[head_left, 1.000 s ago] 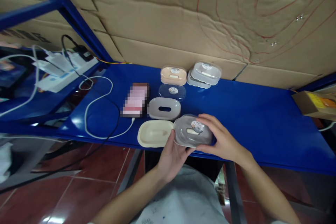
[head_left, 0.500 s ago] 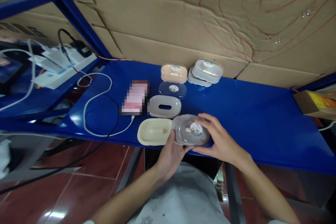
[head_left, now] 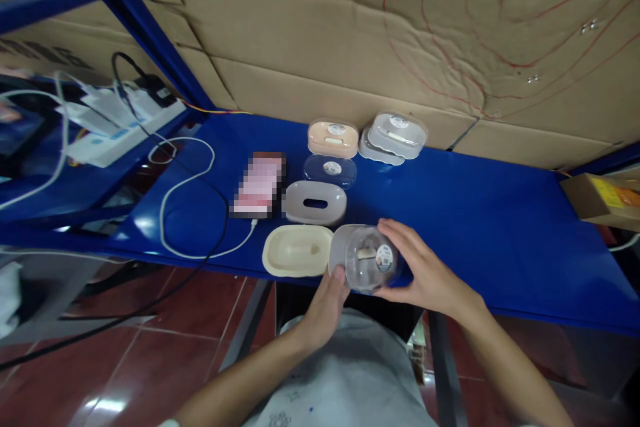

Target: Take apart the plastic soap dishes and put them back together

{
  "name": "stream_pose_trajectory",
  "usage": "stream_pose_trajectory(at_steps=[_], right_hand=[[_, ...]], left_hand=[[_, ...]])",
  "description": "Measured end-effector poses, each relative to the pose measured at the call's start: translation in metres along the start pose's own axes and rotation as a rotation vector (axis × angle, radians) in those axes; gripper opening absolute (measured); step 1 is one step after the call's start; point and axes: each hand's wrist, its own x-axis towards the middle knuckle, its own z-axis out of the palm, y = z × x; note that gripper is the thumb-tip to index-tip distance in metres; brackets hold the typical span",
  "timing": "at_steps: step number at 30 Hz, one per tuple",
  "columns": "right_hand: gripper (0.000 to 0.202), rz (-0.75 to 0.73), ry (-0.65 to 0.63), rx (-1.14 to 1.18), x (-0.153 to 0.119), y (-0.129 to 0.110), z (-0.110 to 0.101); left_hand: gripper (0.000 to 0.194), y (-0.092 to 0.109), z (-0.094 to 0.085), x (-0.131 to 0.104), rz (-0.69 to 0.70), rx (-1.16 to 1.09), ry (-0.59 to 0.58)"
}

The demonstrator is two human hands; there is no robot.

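Note:
Near the front edge of the shelf, my left hand (head_left: 325, 310) grips a grey soap box base (head_left: 339, 245) from below, thumb on its near side. My right hand (head_left: 430, 273) is closed around the right end of a clear soap box lid (head_left: 367, 273) bearing a round white sticker. The lid sits shifted to the right over the base, whose left end is uncovered. Left of them lies a cream oval tray (head_left: 283, 253). Behind that rests a grey oval piece with a slot (head_left: 303, 207), and farther back a clear lid with a sticker (head_left: 320, 170).
At the back stand a peach soap box (head_left: 317, 141) and grey soap boxes (head_left: 405, 137), one partly on another. A blurred phone (head_left: 257, 187) with a white cable lies left. A power strip (head_left: 100, 143) is far left; a cardboard box (head_left: 585, 200) is at right.
The clear lid has slid right and toward me off the grey base, moving with my right hand. The base's left end now shows uncovered. My left hand has moved slightly.

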Motion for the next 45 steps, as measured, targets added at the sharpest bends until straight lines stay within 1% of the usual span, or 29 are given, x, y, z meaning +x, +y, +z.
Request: stream_pose_trajectory(at_steps=[4,6,8,11,14,20,22,25,29,32,35,37,38,39,41,43,44,45], right_hand=[[0.099,-0.079,0.091,-0.020,-0.002,-0.002,0.001],[0.098,-0.116,0.135,-0.023,-0.004,-0.003,0.001],[0.098,-0.150,0.175,-0.037,-0.005,-0.005,-0.001],[0.096,-0.184,0.208,-0.067,-0.008,-0.009,-0.003],[0.094,-0.187,0.201,-0.071,-0.010,-0.013,-0.006],[0.090,-0.175,0.183,-0.075,-0.016,-0.017,-0.014],[0.092,-0.159,0.163,-0.053,-0.017,-0.017,-0.015],[0.094,-0.133,0.126,-0.022,-0.018,-0.015,-0.014],[0.095,-0.132,0.146,-0.029,-0.015,-0.014,-0.005],[0.099,-0.117,0.138,-0.048,-0.013,-0.012,0.003],[0.101,-0.082,0.111,-0.063,-0.014,-0.006,0.005],[0.102,-0.033,0.086,-0.078,-0.016,0.001,0.000],[0.103,0.005,0.077,-0.095,-0.018,0.006,-0.005],[0.103,0.050,0.074,-0.120,-0.020,0.012,-0.011],[0.102,0.148,0.086,-0.192,-0.025,0.027,-0.026],[0.100,0.220,0.097,-0.272,-0.029,0.048,-0.041],[0.100,0.239,0.096,-0.306,-0.031,0.059,-0.048],[0.099,0.248,0.091,-0.336,-0.032,0.071,-0.054]], left_hand=[[0.070,-0.003,-0.012,-0.007,0.063,0.205,-0.084],[0.066,-0.001,-0.015,-0.011,0.098,0.290,-0.119],[0.064,0.002,-0.013,-0.015,0.134,0.327,-0.156],[0.065,0.007,-0.005,-0.019,0.166,0.326,-0.181],[0.065,0.011,0.002,-0.022,0.169,0.343,-0.222],[0.064,0.022,0.010,-0.021,0.192,0.350,-0.348],[0.065,0.025,0.013,-0.020,0.208,0.341,-0.354],[0.068,0.028,0.014,-0.020,0.218,0.365,-0.325],[0.068,0.021,0.006,-0.019,0.177,0.336,-0.256],[0.065,0.013,0.001,-0.017,0.116,0.312,-0.209],[0.063,0.013,0.003,-0.014,0.002,0.236,-0.236],[0.060,0.020,0.005,-0.014,-0.042,0.226,-0.282],[0.057,0.027,0.005,-0.015,-0.034,0.269,-0.293],[0.055,0.034,0.003,-0.017,0.001,0.352,-0.294],[0.051,0.051,-0.004,-0.021,0.156,0.630,-0.244],[0.054,0.066,-0.017,-0.026,0.423,1.018,-0.157],[0.056,0.072,-0.025,-0.027,0.574,1.198,-0.085],[0.058,0.076,-0.034,-0.027,0.694,1.345,-0.020]])
